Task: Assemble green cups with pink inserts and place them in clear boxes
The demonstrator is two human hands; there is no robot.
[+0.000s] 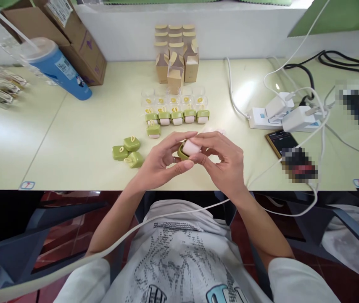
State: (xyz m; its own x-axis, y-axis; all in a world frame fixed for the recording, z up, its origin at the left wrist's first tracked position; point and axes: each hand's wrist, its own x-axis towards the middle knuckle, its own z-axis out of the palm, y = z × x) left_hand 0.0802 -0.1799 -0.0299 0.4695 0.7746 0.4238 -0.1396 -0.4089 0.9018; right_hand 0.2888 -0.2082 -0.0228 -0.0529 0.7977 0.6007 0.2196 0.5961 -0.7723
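Close to the table's front edge, my left hand (163, 162) grips a green case (183, 154) with a dark inside. My right hand (222, 158) pinches a pale pink block (192, 147), which sits tilted, partly inside the green case. Left of my hands lie three green lidded pieces (128, 152) with small yellow loops. Beyond my hands stands a row of green cases with pale pink bottoms (177, 118), and one more such case (153, 131) sits in front of it. Behind that row are clear plastic covers (174, 99) with yellow marks.
Open small cardboard boxes (176, 71) stand against the wall. At the left are a blue cup (62, 69) and a large carton (86, 54). On the right, a power strip (263, 118), chargers and a phone (288, 147) lie among white cables; one cable (154, 218) crosses before my body.
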